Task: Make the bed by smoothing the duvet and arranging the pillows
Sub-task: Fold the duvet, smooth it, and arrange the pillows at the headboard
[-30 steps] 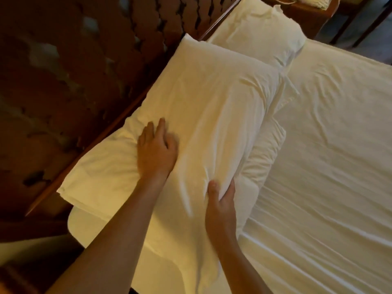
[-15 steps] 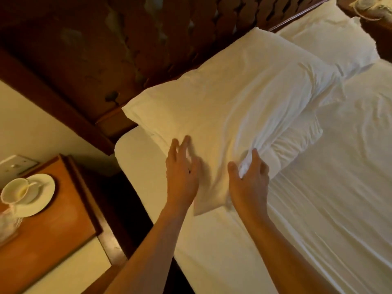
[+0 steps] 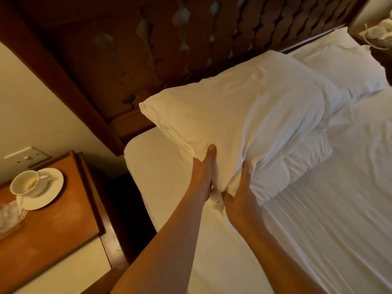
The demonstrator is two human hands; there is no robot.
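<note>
A large white pillow (image 3: 244, 115) lies at the head of the bed against the dark wooden headboard (image 3: 169, 49), on top of a second pillow (image 3: 297, 164) whose edge shows beneath it. My left hand (image 3: 202, 177) and my right hand (image 3: 239, 192) grip the near corner of the top pillow, thumbs on its upper face and fingers hidden under the fabric. A further white pillow (image 3: 343, 66) lies at the far right by the headboard. The white sheet (image 3: 328, 219) covers the mattress with long creases.
A wooden bedside table (image 3: 48, 225) stands at the left with a white cup (image 3: 25, 183) on a saucer (image 3: 45, 194) and a lace doily. A wall switch (image 3: 25, 155) sits behind it. Another table with pale items (image 3: 377, 32) is at the far right corner.
My hands slid from flat on the pillow's top to its near corner and now grip it. The view swung left, bringing the bedside table into sight.
</note>
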